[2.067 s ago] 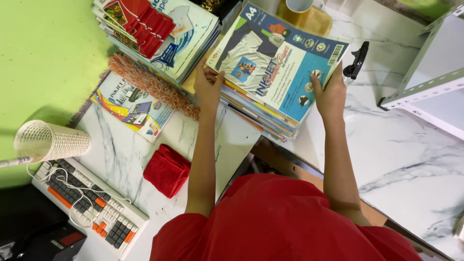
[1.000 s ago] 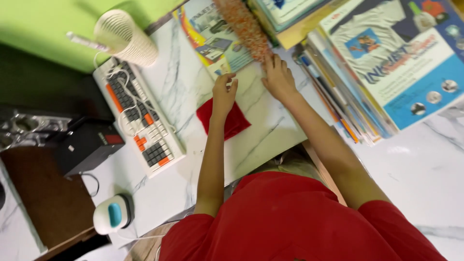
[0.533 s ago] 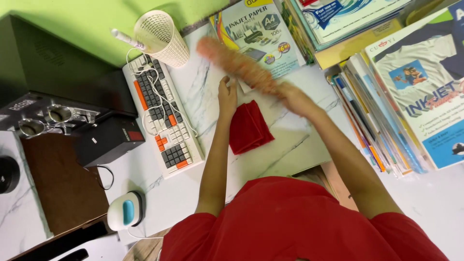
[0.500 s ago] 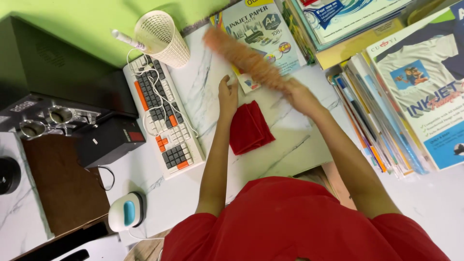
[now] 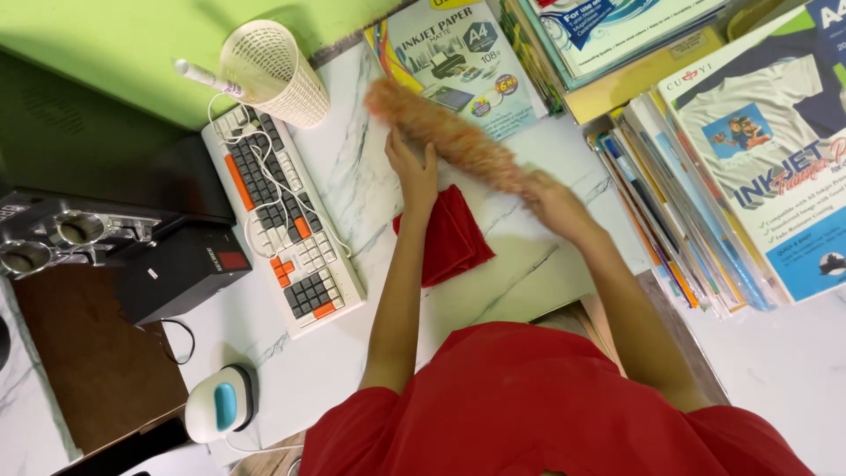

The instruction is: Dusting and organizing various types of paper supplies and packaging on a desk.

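The fluffy orange-brown duster (image 5: 449,137) is blurred, and its handle end is hidden inside the right hand (image 5: 555,203). It is held slanted above the marble desk (image 5: 352,176), its tip over a paper pack (image 5: 458,62). The right fingers are closed around it; their detail cannot be made out. The left hand (image 5: 414,172) is laid flat, fingers together, on the upper edge of the folded red cloth (image 5: 449,238), beside the keyboard (image 5: 282,220).
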